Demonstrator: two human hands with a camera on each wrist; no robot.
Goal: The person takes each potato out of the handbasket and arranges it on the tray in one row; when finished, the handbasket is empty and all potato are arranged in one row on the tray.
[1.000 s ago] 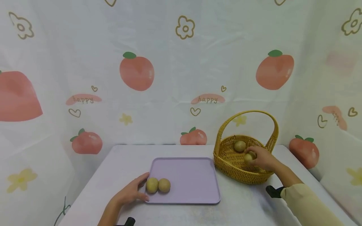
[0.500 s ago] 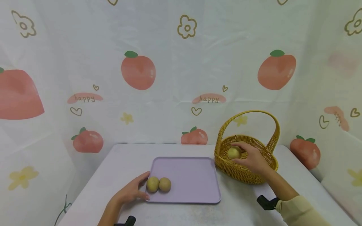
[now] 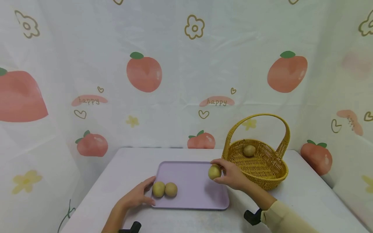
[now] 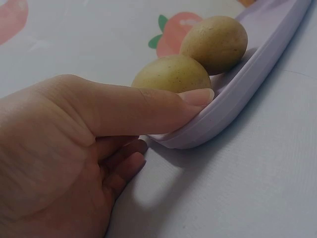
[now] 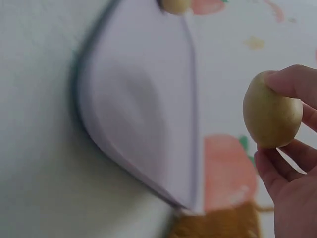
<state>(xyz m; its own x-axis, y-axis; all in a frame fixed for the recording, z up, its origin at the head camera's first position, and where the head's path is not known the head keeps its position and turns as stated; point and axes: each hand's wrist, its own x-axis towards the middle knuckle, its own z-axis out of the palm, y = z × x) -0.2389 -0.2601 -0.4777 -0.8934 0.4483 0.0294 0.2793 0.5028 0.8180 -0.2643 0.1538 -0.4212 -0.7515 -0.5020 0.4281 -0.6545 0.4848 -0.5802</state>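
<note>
My right hand (image 3: 233, 176) pinches a small yellow-brown potato (image 3: 214, 172) over the right part of the lilac tray (image 3: 195, 184). In the right wrist view, the thumb lies on top of this potato (image 5: 272, 111) and fingertips support it from below. My left hand (image 3: 135, 195) holds the tray's left edge near the front corner. In the left wrist view its thumb (image 4: 163, 109) lies along the rim, with other fingers curled lower down. Two potatoes, one yellower (image 3: 158, 189) and one browner (image 3: 171, 189), sit side by side in the tray by that hand.
A golden wicker basket (image 3: 256, 181) with a tall arched handle stands right of the tray, behind my right forearm. One potato (image 3: 249, 150) lies inside at its back. The white table (image 3: 134, 161) ends at a fruit-print curtain (image 3: 175, 123).
My right hand has lifted a potato out of the basket and carried it left over the tray. The left hand stays at the tray's edge.
</note>
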